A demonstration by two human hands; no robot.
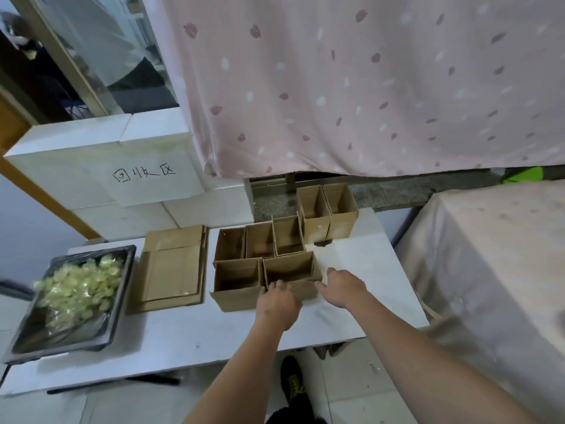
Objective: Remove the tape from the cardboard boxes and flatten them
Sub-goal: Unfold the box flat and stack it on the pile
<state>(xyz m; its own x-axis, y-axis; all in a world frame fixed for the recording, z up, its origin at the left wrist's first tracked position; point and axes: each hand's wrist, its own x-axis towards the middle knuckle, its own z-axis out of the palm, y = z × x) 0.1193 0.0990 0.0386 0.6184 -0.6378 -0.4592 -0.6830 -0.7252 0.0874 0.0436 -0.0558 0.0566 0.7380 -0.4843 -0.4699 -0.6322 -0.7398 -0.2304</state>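
Both your hands meet one open box (292, 275): left hand (278, 301) fingers curl on its near wall, right hand (345, 287) fingers spread beside it; white block (101, 175) reads "回收区".

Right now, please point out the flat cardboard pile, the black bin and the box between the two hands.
Flat cardboard pile (172, 267), head view, middle of the top sheet.
Black bin (120, 304), head view, its right wall.
Box (290, 267), head view, its inner back wall.
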